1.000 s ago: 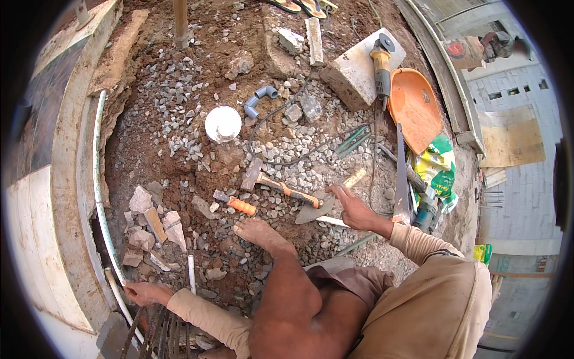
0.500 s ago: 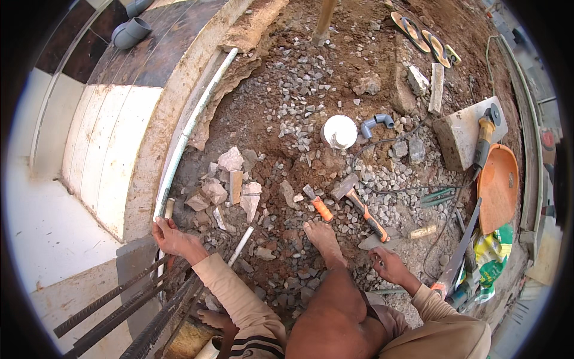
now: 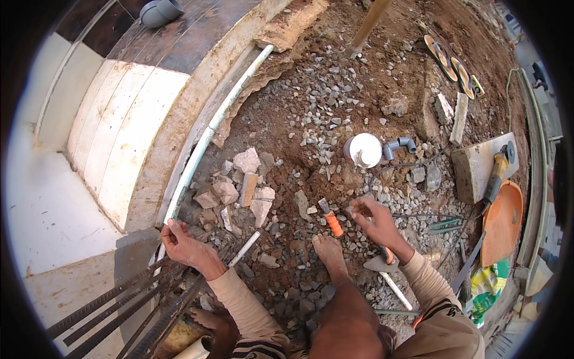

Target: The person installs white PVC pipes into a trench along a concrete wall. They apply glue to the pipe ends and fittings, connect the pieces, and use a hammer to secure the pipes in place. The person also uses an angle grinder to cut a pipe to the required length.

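Observation:
My left hand [image 3: 188, 248] is at the lower left, fingers closed on the near end of the long pale green-white pipe [image 3: 215, 122] lying along the concrete edge. My right hand [image 3: 373, 221], fingers curled but apart, hovers over the hammer, hiding most of it; its orange-black handle end [image 3: 389, 256] shows below my wrist. Nearby are an orange-handled chisel [image 3: 334, 224], a pointed trowel [image 3: 375, 263] and a short white pipe [image 3: 397, 292]. Broken pink-grey stone pieces [image 3: 245, 161] lie between my hands. Another white pipe [image 3: 244, 248] lies beside my left hand.
Rusty rebar [image 3: 113, 308] juts at lower left. Around the gravel are a white bucket [image 3: 362, 149], grey elbow fittings [image 3: 400, 145], an angle grinder [image 3: 498, 173] by a concrete block [image 3: 469, 170], an orange pan [image 3: 502, 224], a saw [image 3: 469, 263], sandals [image 3: 439, 57] and an upright pole [image 3: 365, 30].
The view has swung left. My right hand has moved forward and up from beside the trowel to over the hammer. My left hand stays at the pipe's end.

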Available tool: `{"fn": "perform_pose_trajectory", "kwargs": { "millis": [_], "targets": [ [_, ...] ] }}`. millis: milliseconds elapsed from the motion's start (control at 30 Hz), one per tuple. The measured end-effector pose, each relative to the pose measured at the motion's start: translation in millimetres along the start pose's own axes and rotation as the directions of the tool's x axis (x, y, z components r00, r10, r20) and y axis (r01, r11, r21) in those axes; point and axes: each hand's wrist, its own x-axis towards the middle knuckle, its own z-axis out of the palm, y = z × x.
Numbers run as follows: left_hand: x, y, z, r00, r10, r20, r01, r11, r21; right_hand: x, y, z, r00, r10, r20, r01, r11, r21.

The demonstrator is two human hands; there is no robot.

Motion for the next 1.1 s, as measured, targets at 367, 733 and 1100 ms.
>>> {"fn": "perform_pose_trajectory", "kwargs": {
  "millis": [367, 733, 1100],
  "targets": [
    [-66, -55, -34, 0.974, -0.19, 0.121, 0.178, 0.979, 0.102, 503, -167, 2, 0.839, 0.146, -0.524, -0.168, 0.986, 0.006],
    [-32, -30, -10, 0.987, -0.159, 0.037, 0.156, 0.984, 0.082, 504, -182, 20, 0.838, -0.13, -0.53, 0.108, 0.991, -0.073],
    [23, -44, 5, 0.978, -0.207, -0.017, 0.208, 0.977, 0.047, 558, -127, -100, 0.798, -0.076, -0.598, -0.175, 0.921, -0.349]
  ]
}}
